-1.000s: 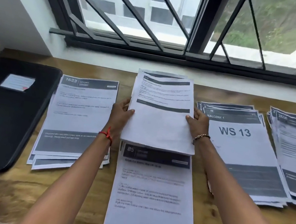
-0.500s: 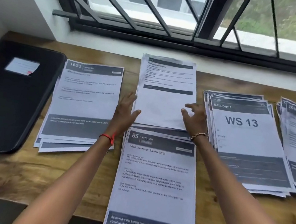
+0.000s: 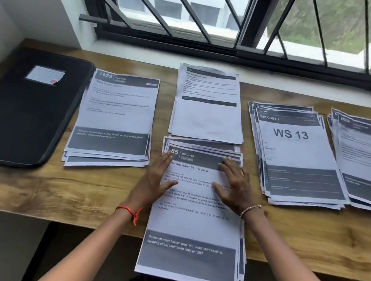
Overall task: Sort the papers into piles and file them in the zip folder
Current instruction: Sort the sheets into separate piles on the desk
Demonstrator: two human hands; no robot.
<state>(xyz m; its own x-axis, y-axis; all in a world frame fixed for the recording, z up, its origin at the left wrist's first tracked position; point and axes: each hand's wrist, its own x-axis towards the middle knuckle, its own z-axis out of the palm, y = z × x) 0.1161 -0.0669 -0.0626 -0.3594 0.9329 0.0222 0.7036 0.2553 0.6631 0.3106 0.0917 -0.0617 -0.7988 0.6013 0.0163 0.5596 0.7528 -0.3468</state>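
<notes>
Wooden desk (image 3: 51, 192) beneath a black-barred window (image 3: 253, 18): the left hand (image 3: 157, 179) and right hand (image 3: 233, 186) lie flat, fingers straight, gripping nothing, pressing the white printed paper stack (image 3: 193, 225) headed "85 KITCHEN". Just beyond them lies another white paper pile (image 3: 207, 119); the black rectangular zip folder (image 3: 22, 111) sits well left of the left hand.

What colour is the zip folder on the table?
The zip folder is black; head view.
</notes>
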